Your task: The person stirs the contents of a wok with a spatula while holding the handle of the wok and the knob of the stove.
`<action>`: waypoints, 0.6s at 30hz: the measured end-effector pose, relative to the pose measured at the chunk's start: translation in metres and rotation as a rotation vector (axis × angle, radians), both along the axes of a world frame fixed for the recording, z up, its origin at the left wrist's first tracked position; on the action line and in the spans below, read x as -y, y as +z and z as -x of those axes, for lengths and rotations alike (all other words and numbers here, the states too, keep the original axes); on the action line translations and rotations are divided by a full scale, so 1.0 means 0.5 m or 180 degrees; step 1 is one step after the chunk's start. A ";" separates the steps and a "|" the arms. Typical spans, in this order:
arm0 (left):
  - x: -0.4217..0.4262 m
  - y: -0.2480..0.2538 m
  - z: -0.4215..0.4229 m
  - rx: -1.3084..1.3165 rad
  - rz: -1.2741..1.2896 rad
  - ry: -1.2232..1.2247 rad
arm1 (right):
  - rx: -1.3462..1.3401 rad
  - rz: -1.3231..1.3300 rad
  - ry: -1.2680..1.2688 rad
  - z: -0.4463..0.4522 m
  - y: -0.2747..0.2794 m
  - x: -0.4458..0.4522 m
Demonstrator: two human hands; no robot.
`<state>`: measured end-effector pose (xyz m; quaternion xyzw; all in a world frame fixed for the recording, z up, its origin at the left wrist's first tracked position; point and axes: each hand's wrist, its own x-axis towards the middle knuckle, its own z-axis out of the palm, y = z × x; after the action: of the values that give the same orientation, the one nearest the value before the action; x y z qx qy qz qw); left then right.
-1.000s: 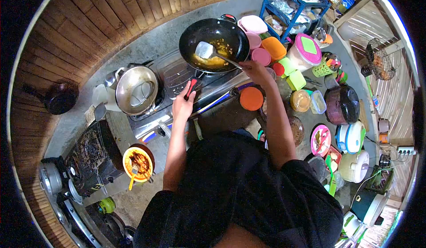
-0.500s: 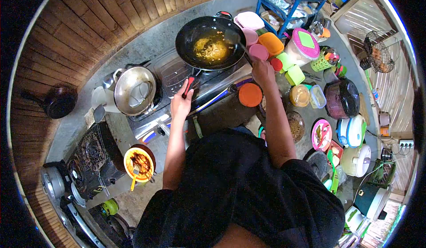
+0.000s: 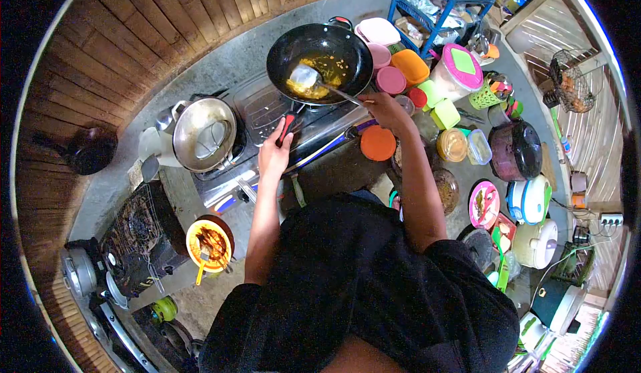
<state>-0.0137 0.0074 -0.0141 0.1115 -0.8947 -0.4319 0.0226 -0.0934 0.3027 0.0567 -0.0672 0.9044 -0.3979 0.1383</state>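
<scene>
A black wok (image 3: 280,66) stands on the right side of the gas stove (image 3: 257,116), with chopped yellowish bits (image 3: 337,72) in oil inside it. My left hand (image 3: 275,151) is closed around the wok's red and black handle (image 3: 288,124). My right hand (image 3: 390,112) grips a metal spatula (image 3: 344,94) by its handle end. The spatula's shiny blade (image 3: 305,76) lies in the wok among the bits, left of the middle. Part of the spatula's handle is hidden by my right fingers.
Left of the wok, a metal pan (image 3: 183,136) holds a strainer-like wire piece. Plastic tubs (image 3: 409,67) crowd the counter right of the wok, near an orange lid (image 3: 378,143). A bowl of red-brown sauce (image 3: 193,243) stands lower left. A dark pot (image 3: 515,149) is farther right.
The spatula blade has swept from the wok's right side to its left-middle, gathering the bits there. My right hand has shifted slightly left and down. My left hand keeps its hold.
</scene>
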 end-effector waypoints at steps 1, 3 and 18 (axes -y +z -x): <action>0.000 0.002 -0.001 0.0001 0.0000 0.0004 | -0.0157 0.0228 -0.0047 0.009 -0.026 -0.006; -0.001 0.004 -0.002 0.0024 -0.0024 -0.0001 | -0.0692 0.0149 0.0017 0.032 -0.056 -0.014; -0.002 0.020 -0.001 0.0303 0.0101 0.0033 | -0.0693 -0.1541 -0.0344 0.039 -0.015 -0.092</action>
<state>-0.0133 0.0084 -0.0043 0.1361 -0.9009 -0.4118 -0.0160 -0.1127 0.3486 0.0490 -0.0261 0.9851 -0.1673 0.0308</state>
